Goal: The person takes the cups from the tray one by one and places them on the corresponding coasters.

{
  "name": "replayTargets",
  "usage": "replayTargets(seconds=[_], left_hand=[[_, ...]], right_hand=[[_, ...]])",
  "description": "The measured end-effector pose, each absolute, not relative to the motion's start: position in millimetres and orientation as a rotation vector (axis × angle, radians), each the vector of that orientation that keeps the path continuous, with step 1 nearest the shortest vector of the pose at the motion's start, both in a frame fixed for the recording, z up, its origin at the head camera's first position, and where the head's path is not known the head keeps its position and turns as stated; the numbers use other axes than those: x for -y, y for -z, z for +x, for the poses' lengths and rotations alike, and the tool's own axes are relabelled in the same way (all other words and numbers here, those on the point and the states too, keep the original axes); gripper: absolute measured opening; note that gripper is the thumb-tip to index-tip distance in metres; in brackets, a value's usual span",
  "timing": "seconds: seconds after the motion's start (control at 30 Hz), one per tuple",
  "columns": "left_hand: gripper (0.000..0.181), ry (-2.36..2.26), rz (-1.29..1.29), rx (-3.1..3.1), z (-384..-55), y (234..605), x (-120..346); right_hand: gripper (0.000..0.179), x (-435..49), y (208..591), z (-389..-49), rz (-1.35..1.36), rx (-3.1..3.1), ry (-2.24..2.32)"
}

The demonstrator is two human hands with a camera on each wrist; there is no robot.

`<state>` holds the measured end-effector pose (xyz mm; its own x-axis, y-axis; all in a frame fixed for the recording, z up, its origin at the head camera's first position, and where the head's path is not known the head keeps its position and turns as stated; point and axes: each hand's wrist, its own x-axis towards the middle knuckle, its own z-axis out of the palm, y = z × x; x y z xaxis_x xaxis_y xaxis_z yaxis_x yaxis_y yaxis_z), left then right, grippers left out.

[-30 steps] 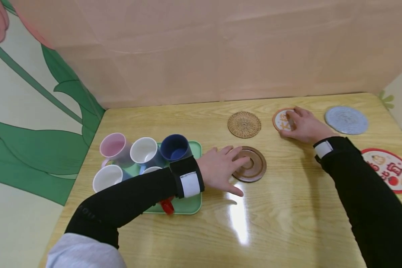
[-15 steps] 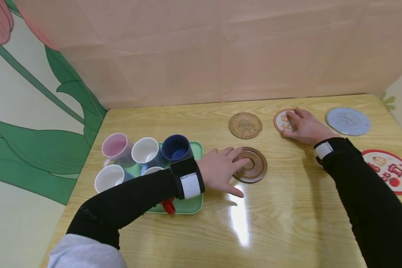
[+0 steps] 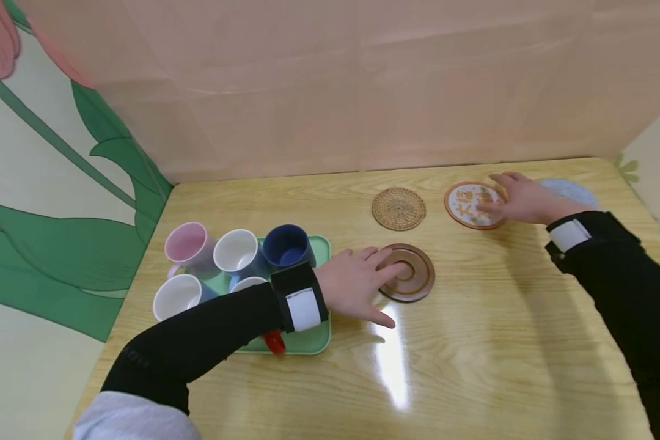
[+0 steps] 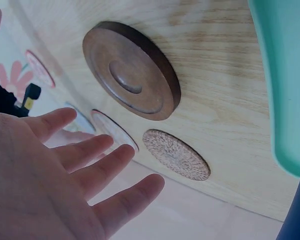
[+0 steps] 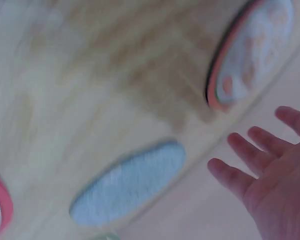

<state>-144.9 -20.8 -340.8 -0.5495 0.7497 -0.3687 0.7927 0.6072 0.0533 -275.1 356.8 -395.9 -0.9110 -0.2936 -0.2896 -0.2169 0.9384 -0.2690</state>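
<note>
My right hand [image 3: 530, 198] hovers with spread fingers beside an orange-rimmed round coaster [image 3: 462, 205] with orange lettering. In the right wrist view a gap shows between its fingers and that coaster [image 5: 255, 55]. Part of a pale blue round mat [image 3: 574, 190] lies behind the right hand. My left hand [image 3: 352, 284], fingers stretched out, is held by a dark brown wooden coaster [image 3: 418, 281] and holds nothing. In the left wrist view, this wooden coaster [image 4: 130, 70] lies apart from the fingers. A woven rattan coaster [image 3: 398, 209] lies behind it.
At left a green tray [image 3: 321, 247] carries several mugs, among them a pink mug [image 3: 195, 247] and a navy mug [image 3: 288, 244]. The left forearm crosses over it, partly hiding a mug with a red handle [image 3: 275, 343]. A red-rimmed mat [image 5: 4, 200] appears in the right wrist view.
My right hand has let go of the orange-rimmed coaster and moved right, its fingers spreading; the coaster stays on the table. The left hand has hardly moved.
</note>
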Motion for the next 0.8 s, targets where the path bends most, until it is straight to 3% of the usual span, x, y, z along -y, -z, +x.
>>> replayTargets(seconds=[0.3,0.8], left_hand=[[0.087,0.145,1.248,-2.467,-141.1,344.2,23.0],[0.09,0.079,1.235,-2.431,-135.3,339.8,23.3]], right_hand=[[0.09,-413.4,379.2,-240.1,-0.337,-2.839,0.258],[0.104,-489.6,420.1,-139.7,-0.073,-2.928,0.289]])
